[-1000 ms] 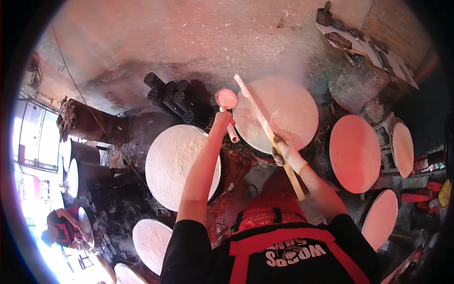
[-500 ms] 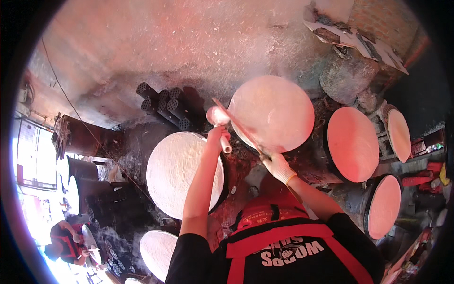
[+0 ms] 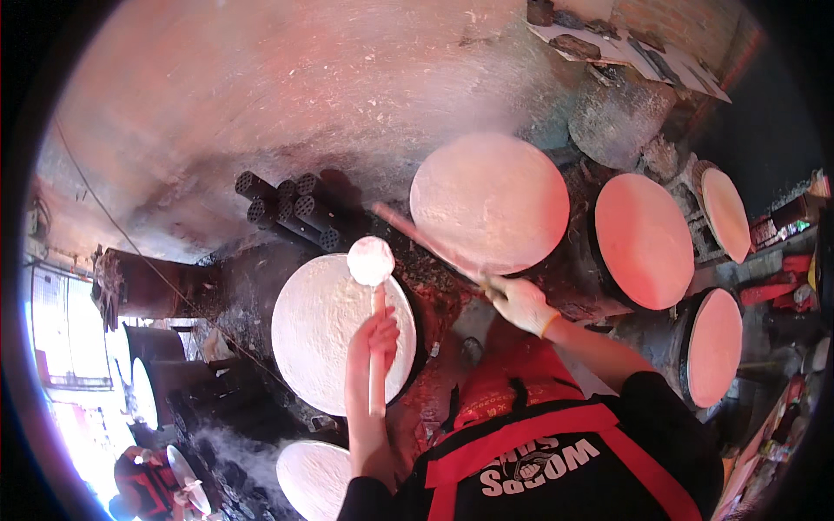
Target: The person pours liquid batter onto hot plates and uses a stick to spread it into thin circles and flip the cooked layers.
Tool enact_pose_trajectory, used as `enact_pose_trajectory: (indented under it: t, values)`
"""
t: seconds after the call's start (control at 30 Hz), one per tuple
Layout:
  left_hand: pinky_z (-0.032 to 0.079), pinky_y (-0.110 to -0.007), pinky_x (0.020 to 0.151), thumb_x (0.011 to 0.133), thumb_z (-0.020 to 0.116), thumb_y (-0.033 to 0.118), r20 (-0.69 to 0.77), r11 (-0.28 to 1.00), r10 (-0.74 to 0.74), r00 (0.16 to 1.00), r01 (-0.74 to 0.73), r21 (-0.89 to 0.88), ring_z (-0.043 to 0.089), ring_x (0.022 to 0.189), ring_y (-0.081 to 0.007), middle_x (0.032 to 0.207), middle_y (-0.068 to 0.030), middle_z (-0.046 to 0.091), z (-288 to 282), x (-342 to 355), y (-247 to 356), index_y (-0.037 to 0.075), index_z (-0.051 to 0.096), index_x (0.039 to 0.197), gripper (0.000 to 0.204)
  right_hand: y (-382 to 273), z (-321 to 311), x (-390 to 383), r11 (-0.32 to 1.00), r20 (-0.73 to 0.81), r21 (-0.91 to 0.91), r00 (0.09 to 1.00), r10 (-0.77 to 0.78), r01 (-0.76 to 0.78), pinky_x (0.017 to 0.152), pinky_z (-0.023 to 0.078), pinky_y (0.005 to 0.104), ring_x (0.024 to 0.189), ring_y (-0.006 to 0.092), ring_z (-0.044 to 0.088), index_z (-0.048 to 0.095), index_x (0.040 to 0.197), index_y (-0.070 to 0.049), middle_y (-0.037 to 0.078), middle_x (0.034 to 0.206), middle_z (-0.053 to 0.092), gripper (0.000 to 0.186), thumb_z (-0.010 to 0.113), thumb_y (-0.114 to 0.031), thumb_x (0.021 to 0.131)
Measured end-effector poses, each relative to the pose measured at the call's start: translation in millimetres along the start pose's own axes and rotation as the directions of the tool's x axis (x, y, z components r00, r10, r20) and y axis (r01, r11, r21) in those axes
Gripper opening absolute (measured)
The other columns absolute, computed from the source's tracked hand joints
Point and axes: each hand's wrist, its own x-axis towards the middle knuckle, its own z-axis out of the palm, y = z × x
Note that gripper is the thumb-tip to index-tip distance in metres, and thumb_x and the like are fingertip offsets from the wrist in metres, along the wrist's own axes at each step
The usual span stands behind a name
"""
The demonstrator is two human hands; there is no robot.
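My bare left hand (image 3: 377,334) is wrapped round the pale handle of a ladle (image 3: 371,260). Its round, whitish bowl is over the upper right part of a large round griddle (image 3: 317,313) coated with a pale layer. My right hand (image 3: 521,304), in a white glove, grips the near end of a long flat wooden stick (image 3: 426,241). The stick slants up and leftward past the lower left edge of a second round griddle (image 3: 489,204), also coated pale. Motion blurs the stick, so I cannot tell whether it touches that griddle.
More pale-coated round griddles (image 3: 645,241) stand on the right, and another (image 3: 314,479) is low on the left. Perforated black coal cylinders (image 3: 295,204) are stacked by the wall. Steam drifts at lower left, where another person (image 3: 149,482) handles a round pan.
My left hand has moved left and down, bringing the ladle from the gap between the griddles to over the left griddle. The stick has swung lower on its left end; the view has shifted slightly.
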Motion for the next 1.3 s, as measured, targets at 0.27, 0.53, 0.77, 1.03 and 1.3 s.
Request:
enact_pose_trajectory:
  t: [0.27,0.53,0.77,1.03,1.3]
  values:
    - [0.020,-0.017,0.033,0.098,0.042,0.013,-0.143,0.765,0.257,0.956,-0.110,0.635,0.027,0.042,-0.0030,0.064,0.0020,0.036,20.0,-49.7,-86.9,0.008,0.046,0.120,0.023,34.7,-10.6,-93.0,0.836,-0.368,0.547,0.910,0.190,0.046,0.085,0.046,0.0318,0.101,0.0151,0.061,0.048,0.132,-0.009,0.021,0.113,0.061,0.048,0.059,-0.023,0.088]
    - [0.026,-0.016,0.037,0.099,0.041,0.013,-0.150,0.852,-0.134,0.980,0.191,0.487,0.033,0.048,-0.0040,0.068,0.0022,0.038,18.5,1.7,-173.9,0.000,0.047,0.117,0.023,166.8,-66.4,-177.7,0.936,-0.464,0.257,0.819,0.338,-0.241,0.071,0.045,0.0489,0.085,0.0409,0.059,0.056,0.093,-0.004,0.021,0.084,0.061,0.024,0.056,-0.027,0.086]
    - [0.036,-0.024,0.044,0.101,0.028,0.015,0.041,0.863,-0.503,0.863,0.504,-0.031,0.042,0.055,-0.0125,0.077,-0.0069,0.041,42.1,24.6,-313.9,-0.012,0.037,0.127,0.038,326.2,-137.4,-307.7,0.793,-0.625,0.113,0.577,0.525,-0.599,0.071,0.049,0.0484,0.081,0.0382,0.063,0.051,0.112,-0.006,0.019,0.089,0.064,0.040,0.061,-0.030,0.082]
    - [0.036,-0.023,0.043,0.101,0.030,0.013,-0.068,0.850,-0.527,0.847,0.527,-0.020,0.039,0.052,-0.0115,0.076,-0.0055,0.038,84.6,27.5,-454.8,-0.012,0.035,0.126,0.036,413.1,-121.5,-370.0,0.841,-0.734,0.124,0.522,0.435,-0.526,0.071,0.049,0.0463,0.080,0.0358,0.063,0.054,0.109,-0.004,0.017,0.086,0.063,0.040,0.064,-0.029,0.079]
    - [0.036,-0.023,0.043,0.100,0.033,0.011,-0.087,0.786,-0.601,0.795,0.607,0.116,0.040,0.054,-0.0115,0.075,-0.0055,0.038,112.8,55.6,-520.7,-0.009,0.036,0.123,0.030,440.4,-158.5,-404.9,0.847,-0.734,0.337,0.449,0.510,-0.412,0.060,0.047,0.0367,0.062,0.0240,0.059,0.057,0.068,-0.008,0.011,0.066,0.057,0.025,0.061,-0.028,0.081]
